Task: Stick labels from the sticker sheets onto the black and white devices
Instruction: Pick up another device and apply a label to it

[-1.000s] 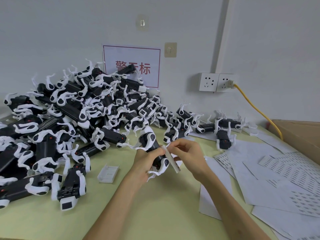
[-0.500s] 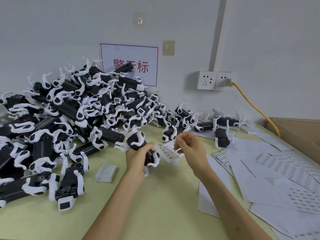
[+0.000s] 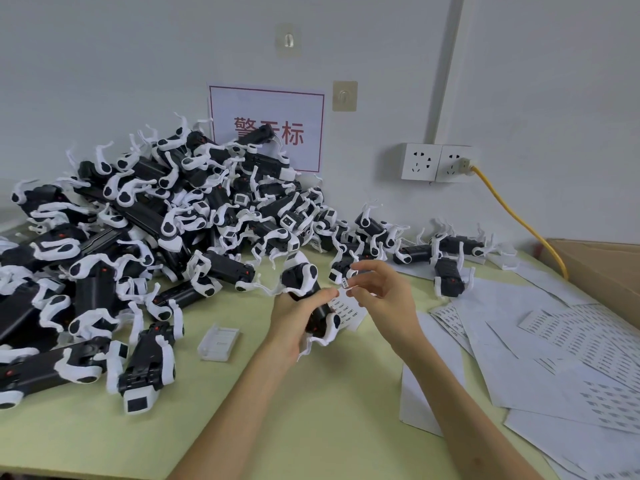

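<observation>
I am gripping one black-and-white device (image 3: 309, 299) in my left hand (image 3: 294, 318) above the table (image 3: 311, 410), sticker sheet (image 3: 348, 311) tucked behind it; my right hand (image 3: 379, 294) is pinching a small label (image 3: 345, 282) just beside.

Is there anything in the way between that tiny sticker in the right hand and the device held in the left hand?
Nothing visible. The right hand pinches the small label just right of the device gripped by the left hand. Only open air and the sticker sheet lower down, behind the device, lie between.
</observation>
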